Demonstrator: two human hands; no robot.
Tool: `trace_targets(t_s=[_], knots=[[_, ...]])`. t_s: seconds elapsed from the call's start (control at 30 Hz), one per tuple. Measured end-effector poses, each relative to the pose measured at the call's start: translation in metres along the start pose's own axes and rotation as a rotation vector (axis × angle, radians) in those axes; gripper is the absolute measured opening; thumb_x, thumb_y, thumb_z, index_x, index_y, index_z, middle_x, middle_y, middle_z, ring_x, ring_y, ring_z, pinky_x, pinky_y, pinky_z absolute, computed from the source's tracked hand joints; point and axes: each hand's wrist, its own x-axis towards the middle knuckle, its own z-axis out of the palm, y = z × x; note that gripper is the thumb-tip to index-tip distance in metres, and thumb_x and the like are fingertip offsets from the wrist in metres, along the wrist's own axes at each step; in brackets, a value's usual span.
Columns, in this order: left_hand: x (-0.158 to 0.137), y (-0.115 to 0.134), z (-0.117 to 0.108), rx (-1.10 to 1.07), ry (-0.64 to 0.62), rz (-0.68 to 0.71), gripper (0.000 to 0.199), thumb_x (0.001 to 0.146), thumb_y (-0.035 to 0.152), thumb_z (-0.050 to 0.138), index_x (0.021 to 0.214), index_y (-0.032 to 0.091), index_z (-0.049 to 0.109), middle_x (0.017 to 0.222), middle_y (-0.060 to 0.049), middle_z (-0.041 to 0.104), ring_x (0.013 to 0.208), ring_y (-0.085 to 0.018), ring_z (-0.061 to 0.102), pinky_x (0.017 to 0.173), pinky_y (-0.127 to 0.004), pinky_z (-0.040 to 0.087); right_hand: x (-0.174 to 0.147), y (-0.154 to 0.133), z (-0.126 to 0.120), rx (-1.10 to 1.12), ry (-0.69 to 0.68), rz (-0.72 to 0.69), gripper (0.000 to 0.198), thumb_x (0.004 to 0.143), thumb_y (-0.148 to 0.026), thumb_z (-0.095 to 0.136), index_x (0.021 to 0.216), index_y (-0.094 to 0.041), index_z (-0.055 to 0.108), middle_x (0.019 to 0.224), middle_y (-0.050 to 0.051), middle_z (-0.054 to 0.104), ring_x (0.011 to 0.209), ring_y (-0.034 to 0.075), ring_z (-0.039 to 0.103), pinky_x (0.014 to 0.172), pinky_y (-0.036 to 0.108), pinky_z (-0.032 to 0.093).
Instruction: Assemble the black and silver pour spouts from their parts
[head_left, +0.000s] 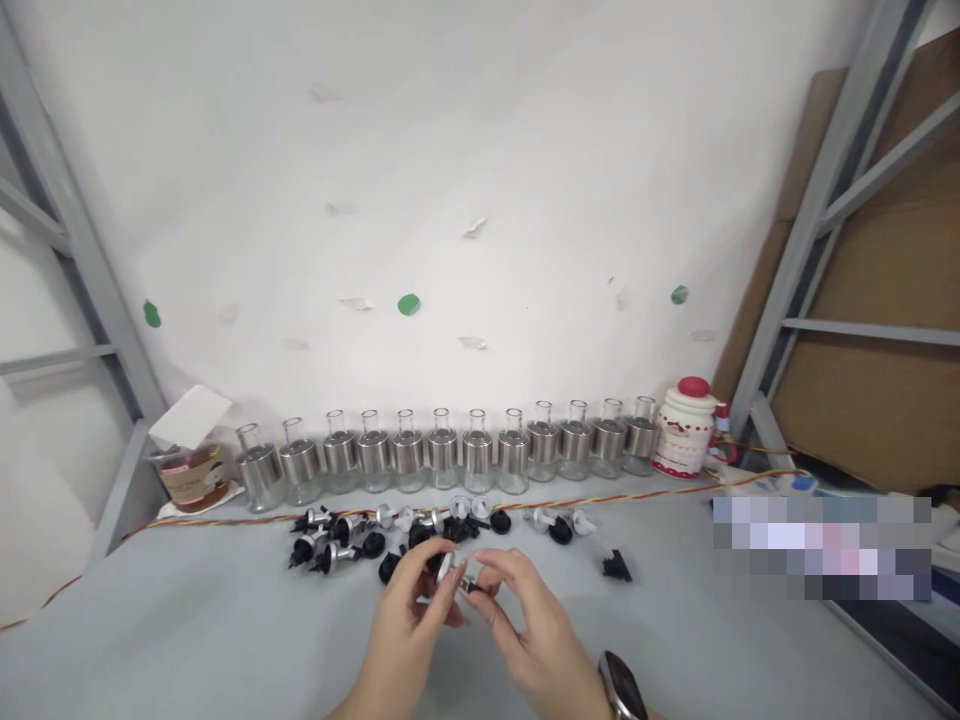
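Observation:
In front of me, my left hand [420, 600] is closed around a small silver-and-black bottle pourer [445, 567]. My right hand [521, 615] pinches the pourer's narrow dark end between thumb and fingertips. Fingers cover much of the piece. Just beyond the hands lies a loose spread of parts: assembled silver-and-black pourers [336, 557] on the left, a round black cap [501, 521] towards the middle, and clear-and-silver tops [581, 522] to the right. One black ridged part [616, 566] lies apart on the right.
Several glass bottles with steel sleeves [443, 452] stand in a row along the white wall. A twisted red-yellow wire [570, 500] crosses the grey table [225, 620]. A plastic tub [195, 478] is at left; a white-red jar [686, 430] and cluttered items [892, 540] are at right.

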Motion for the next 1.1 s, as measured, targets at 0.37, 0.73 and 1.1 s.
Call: trace_targets(t_s=[0.37,0.73,1.1], knots=[[-0.001,0.002,-0.002,0.021,-0.013,0.025,0.027,0.073,0.035,0.055,0.096,0.021,0.055,0.082,-0.002,0.057,0.065,-0.016,0.056,0.057,-0.027,0.051,0.000,-0.003,-0.003,-0.041,-0.080,0.002,0.028,0.084,-0.015,0.041,0.109,-0.026,0.041,0.084,0.003,0.052,0.079,0.017,0.051,0.073,0.030,0.043],[-0.002,0.000,-0.003,0.022,-0.093,0.017,0.025,0.075,0.034,0.054,0.096,0.021,0.055,0.089,-0.004,0.056,0.073,-0.018,0.055,0.059,-0.029,0.052,0.000,0.002,-0.003,0.016,-0.100,0.075,0.026,0.082,-0.015,0.045,0.106,-0.026,0.044,0.079,0.000,0.051,0.076,0.015,0.051,0.072,0.028,0.042],[0.001,0.002,0.002,-0.145,-0.173,-0.164,0.023,0.069,0.037,0.061,0.081,0.020,0.054,0.066,0.004,0.052,0.051,-0.011,0.054,0.047,-0.026,0.051,0.002,0.006,-0.003,0.009,-0.126,0.173,0.034,0.076,-0.017,0.054,0.109,-0.023,0.044,0.078,-0.001,0.053,0.075,0.016,0.051,0.073,0.028,0.041]])
